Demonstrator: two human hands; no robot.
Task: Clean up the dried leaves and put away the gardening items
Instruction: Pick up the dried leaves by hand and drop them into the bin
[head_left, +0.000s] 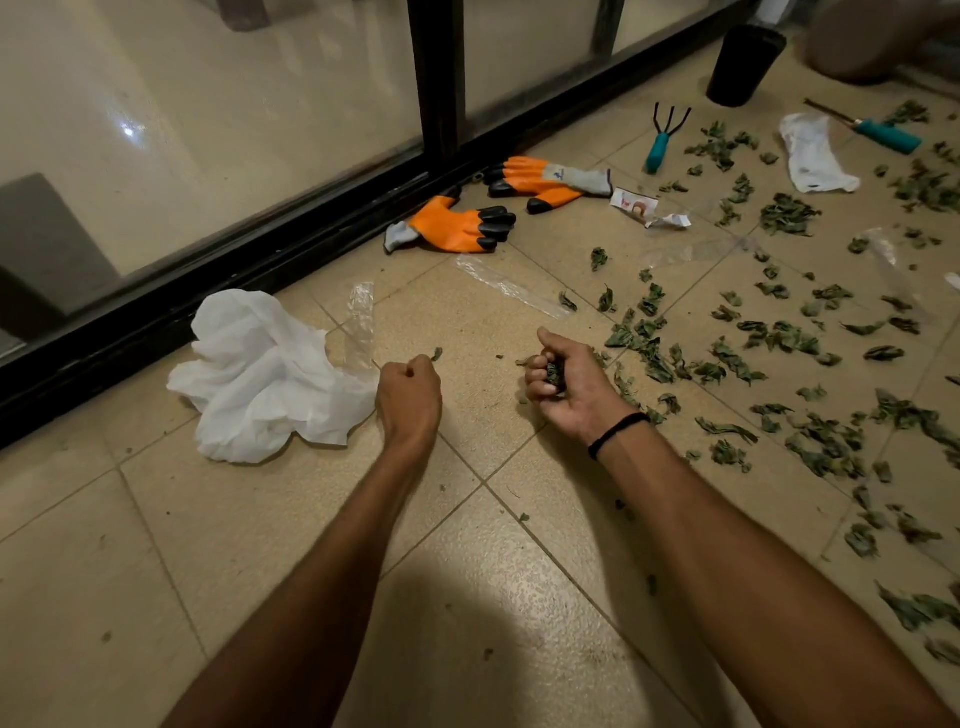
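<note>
Dried green leaves (779, 338) lie scattered over the tiled floor at the right. My right hand (566, 387) is curled round a clump of these leaves at the edge of the spread. My left hand (408, 395) is a closed fist beside a crumpled white bag (265, 374); what it holds, if anything, is hidden. Two orange and black gardening gloves (457, 226) (545, 182) lie by the black door track. A teal hand rake (662, 140) and a teal-handled tool (883, 134) lie further back.
A black cup (745, 65) stands at the back right near a person's knee (862, 41). A white plastic bag (813, 153), a crumpled wrapper (644, 208) and clear plastic strips (511, 286) lie among the leaves. A glass sliding door (208, 130) bounds the left side.
</note>
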